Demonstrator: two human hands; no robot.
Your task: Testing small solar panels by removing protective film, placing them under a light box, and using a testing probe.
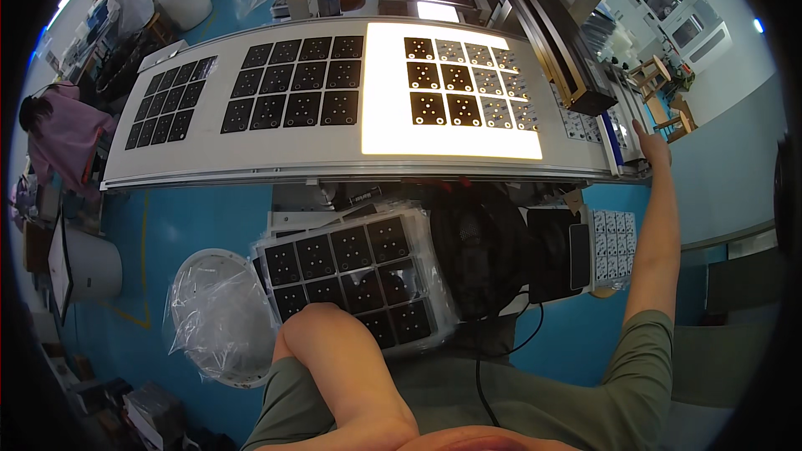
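Note:
My right arm reaches out to the right end of a long white table [292, 150]. There my right hand [654, 149] is beside a blue strip [612, 142], one finger stretched out and the others partly hidden. I cannot make out anything held in it. My left arm is bent, its elbow over a stack of clear-wrapped sheets [380, 276] printed with black squares; the left hand does not show. Across the tabletop lie similar black-square grids [290, 88], one of them [428, 108] on a brightly glowing panel [384, 134].
A dark beam [576, 75] spans the table's right part. Below it are a black bag-like object [476, 250], a dark phone-shaped slab [579, 256] and a pale patterned sheet [614, 246]. At lower left stands a white bin [238, 376] with clear plastic. Other people [71, 134] sit far left.

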